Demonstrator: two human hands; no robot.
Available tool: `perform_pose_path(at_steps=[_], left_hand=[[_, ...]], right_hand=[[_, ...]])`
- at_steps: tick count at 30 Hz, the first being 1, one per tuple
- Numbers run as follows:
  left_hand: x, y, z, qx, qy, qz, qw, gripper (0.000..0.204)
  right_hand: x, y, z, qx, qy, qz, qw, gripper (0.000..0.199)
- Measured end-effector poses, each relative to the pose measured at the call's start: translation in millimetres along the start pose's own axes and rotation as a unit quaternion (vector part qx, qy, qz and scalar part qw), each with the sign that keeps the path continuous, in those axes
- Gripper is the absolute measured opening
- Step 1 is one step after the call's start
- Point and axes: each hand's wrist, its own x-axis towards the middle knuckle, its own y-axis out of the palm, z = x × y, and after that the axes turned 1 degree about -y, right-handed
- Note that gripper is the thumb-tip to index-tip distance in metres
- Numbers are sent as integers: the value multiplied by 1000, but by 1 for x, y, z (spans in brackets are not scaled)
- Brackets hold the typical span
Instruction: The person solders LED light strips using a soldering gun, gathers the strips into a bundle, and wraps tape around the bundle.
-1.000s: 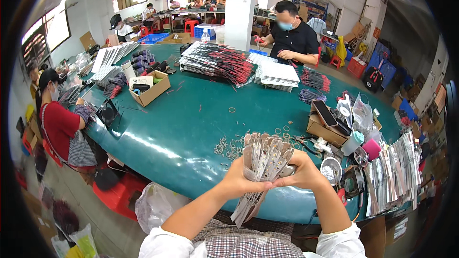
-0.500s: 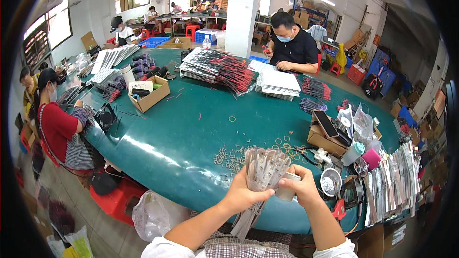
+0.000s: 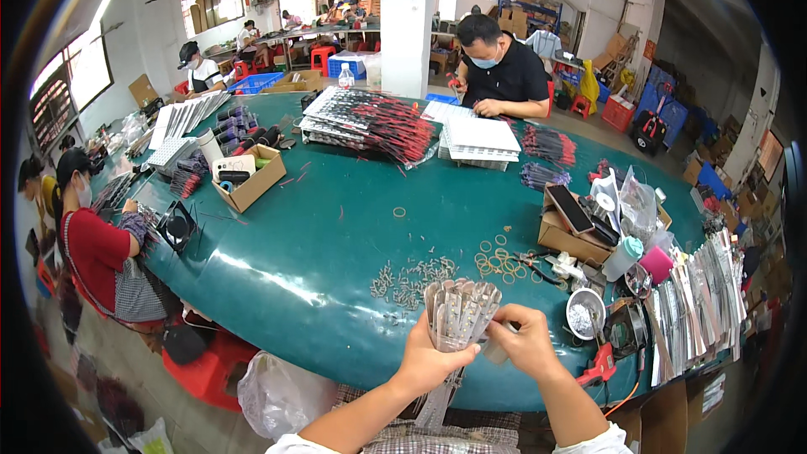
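Note:
My left hand (image 3: 430,359) grips a fanned bundle of clear plastic packets (image 3: 458,313) with grey contents, held upright over the near edge of the green table (image 3: 319,235). My right hand (image 3: 528,339) pinches the right side of the same bundle from beside it. Long packet tails hang down below my left hand toward my lap. Just beyond the bundle, small silver metal pieces (image 3: 412,276) lie scattered on the table.
Tan rubber bands (image 3: 494,259), a metal bowl (image 3: 584,313), stacked clear packets (image 3: 702,303) and a cardboard box with a phone (image 3: 570,220) lie right. A person in black (image 3: 503,74) sits opposite; a person in red (image 3: 97,252) sits left. Another box (image 3: 248,181) lies left.
The bundle and both hands have sunk lower and nearer to me in the view. My right hand has shifted from behind the bundle to its right edge.

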Motion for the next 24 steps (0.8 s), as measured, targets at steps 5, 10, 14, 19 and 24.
perform_pose_path(at_steps=[5,10,14,19,24], left_hand=[[-2,4,-1,-17,18,-27,999,63],[-12,4,-6,-35,-18,-22,999,55],[-18,-15,-24,-136,119,77,981,76],[-13,-36,-42,-186,94,-29,978,90],[-12,-47,-39,-192,67,-28,979,89]], right_hand=[[-2,2,-9,177,21,-10,984,12],[1,10,-42,380,137,-21,915,18],[9,7,-79,347,209,-157,901,16],[22,-3,-108,100,41,-213,971,20],[89,-28,-139,-183,-68,-298,934,14]])
